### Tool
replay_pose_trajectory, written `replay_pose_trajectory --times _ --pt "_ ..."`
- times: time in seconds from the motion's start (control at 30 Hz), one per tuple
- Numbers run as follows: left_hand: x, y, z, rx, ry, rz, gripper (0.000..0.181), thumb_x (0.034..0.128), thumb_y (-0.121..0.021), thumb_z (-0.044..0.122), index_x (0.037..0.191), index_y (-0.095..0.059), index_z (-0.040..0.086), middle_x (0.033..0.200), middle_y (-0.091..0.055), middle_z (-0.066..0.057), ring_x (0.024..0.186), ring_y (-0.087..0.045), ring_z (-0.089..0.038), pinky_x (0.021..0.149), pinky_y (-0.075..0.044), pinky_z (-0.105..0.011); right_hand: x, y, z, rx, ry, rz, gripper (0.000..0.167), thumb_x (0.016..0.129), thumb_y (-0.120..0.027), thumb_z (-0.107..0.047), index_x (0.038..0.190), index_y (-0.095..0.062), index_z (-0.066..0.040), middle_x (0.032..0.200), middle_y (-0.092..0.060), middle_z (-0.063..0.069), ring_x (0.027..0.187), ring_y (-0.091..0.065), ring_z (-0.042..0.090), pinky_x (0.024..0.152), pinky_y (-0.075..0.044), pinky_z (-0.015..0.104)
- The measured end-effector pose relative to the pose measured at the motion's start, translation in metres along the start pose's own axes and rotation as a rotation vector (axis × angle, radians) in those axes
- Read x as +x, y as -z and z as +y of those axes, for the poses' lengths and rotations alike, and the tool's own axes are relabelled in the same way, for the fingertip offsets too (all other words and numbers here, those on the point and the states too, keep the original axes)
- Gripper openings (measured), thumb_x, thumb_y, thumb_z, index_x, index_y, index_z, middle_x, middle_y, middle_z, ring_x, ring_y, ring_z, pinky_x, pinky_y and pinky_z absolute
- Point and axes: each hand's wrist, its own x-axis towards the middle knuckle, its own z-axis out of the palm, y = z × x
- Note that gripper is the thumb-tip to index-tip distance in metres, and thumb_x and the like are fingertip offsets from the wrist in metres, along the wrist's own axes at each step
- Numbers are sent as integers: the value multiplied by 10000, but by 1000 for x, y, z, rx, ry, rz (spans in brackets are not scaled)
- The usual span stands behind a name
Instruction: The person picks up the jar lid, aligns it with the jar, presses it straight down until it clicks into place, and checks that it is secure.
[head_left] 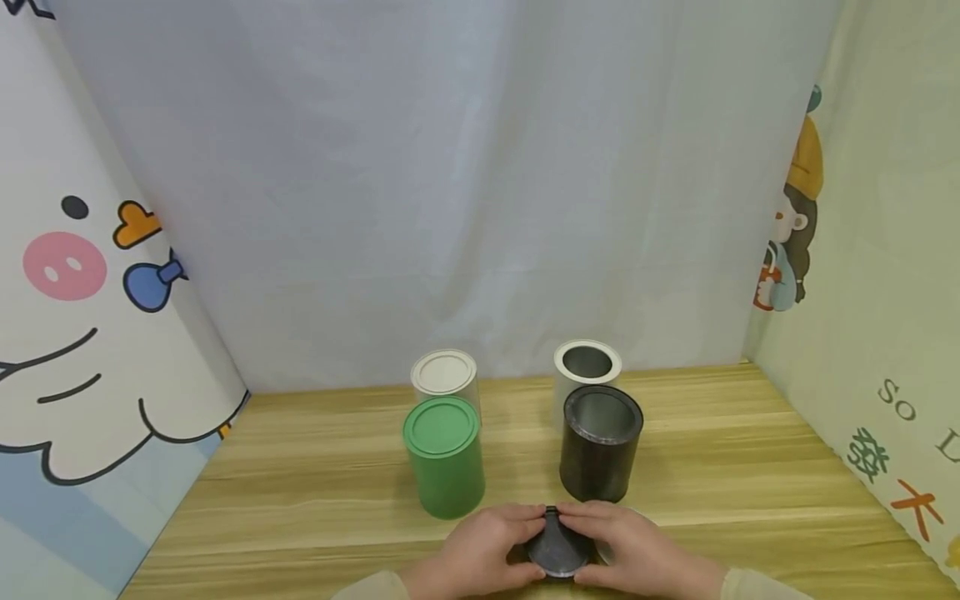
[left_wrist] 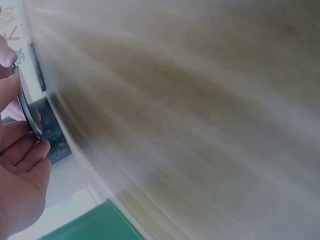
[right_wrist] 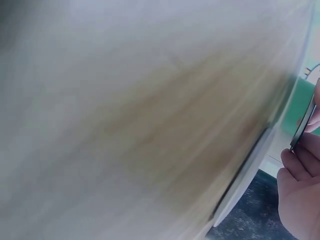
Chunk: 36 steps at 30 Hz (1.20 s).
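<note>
Two sets of fingers closed in around one black lid (head_left: 558,552): the left hand (head_left: 483,552) pinched its rim from one side and the right hand (head_left: 637,552) from the other, with fingers along the far part and thumbs near the close part. Both grips looked narrow, made mostly with the fingertips, so the likeliest trouble was a slip: if one hand loosened or pulled unevenly, the disc could tip, swing out and drop. A sideways sweep of the right hand might also nudge the pale disc (right_wrist: 246,177) lying below it, or bump the black can (head_left: 598,454). As for position, the lid sat between the two hands and appeared raised off the surface (head_left: 315,492) in the wrist views, toward the near edge. Farther out, the open-topped black can stood just beyond the right hand, while the green can (head_left: 447,471), its top covered, stood beyond the left. Behind those, nearer the far edge, were two white cans: a covered one (head_left: 444,375) behind the green, and an open one (head_left: 560,392) behind the black. Past that edge hung a grey curtain (head_left: 360,208).
</note>
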Motion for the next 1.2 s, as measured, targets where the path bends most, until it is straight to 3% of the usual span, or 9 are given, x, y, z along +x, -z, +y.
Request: replay_pose_trajectory --times 0.33,0.6,0.73,0.9,1.07,1.2 --pt "1 12 -2 -61 -17 56 541 906 -734 363 1304 -640 9 1362 -593 -87 1230 -573 -150 987 -474 -244 3 9 -4 -6 62 140 582 882 -750 -390 1315 -633 -20 1362 -596 97 1186 -591 254 885 -551 402" --pt "5 22 -1 -91 -44 149 547 857 -791 304 1278 -649 -15 1334 -617 -103 1208 -595 -171 991 -471 -245 7 21 -7 -7 81 202 568 852 -791 -356 1296 -651 -30 1358 -603 83 1188 -587 252 899 -541 392" --pt "9 27 -1 -100 -61 196 553 839 -811 297 1265 -657 -20 1325 -623 -104 1198 -603 -176 988 -475 -247 10 28 -9 9 78 233 575 827 -820 -316 1296 -651 -30 1364 -600 80 1205 -578 246 957 -503 302" --pt "13 38 -1 -109 -69 237 552 839 -811 299 1270 -658 -9 1334 -619 -92 1207 -597 -173 992 -474 -254 15 38 -10 9 127 286 583 820 -825 -307 1294 -648 -16 1360 -601 91 1221 -568 236 1045 -358 145" --pt "18 48 0 -105 -81 291 535 834 -817 278 1261 -665 -6 1329 -623 -91 1202 -602 -176 991 -476 -256 20 51 -10 -3 173 322 571 847 -794 -339 1289 -646 -8 1358 -600 104 1233 -560 229 1059 -327 128" --pt "24 53 0 -114 -96 337 530 812 -837 238 1245 -671 -19 1324 -626 -107 1199 -606 -192 989 -478 -258 22 61 -11 -2 171 341 586 807 -834 -294 1283 -650 -5 1353 -603 104 1238 -556 232 1067 -321 135"
